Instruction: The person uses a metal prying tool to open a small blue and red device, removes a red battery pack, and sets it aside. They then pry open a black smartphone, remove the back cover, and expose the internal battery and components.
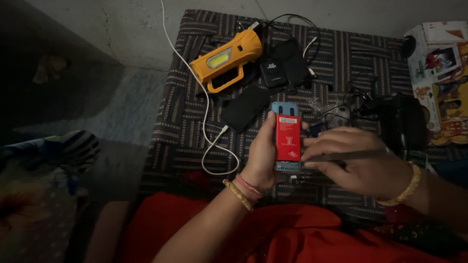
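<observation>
My left hand (262, 158) holds a small blue phone (285, 136) with its back off, a red battery showing in it. My right hand (358, 158) grips a thin dark metal tool (348, 156), whose tip touches the lower right edge of the phone. Both wrists wear gold bangles. The phone hovers over a dark striped mat (185, 122), just above my red-clothed lap.
On the mat lie an orange hand torch (226, 58), a black flat phone cover (245, 108), a black pouch (285, 63), a white charging cable (207, 117) and tangled dark wires. Printed picture boxes (441, 73) sit at the right edge. Bare concrete floor lies at the left.
</observation>
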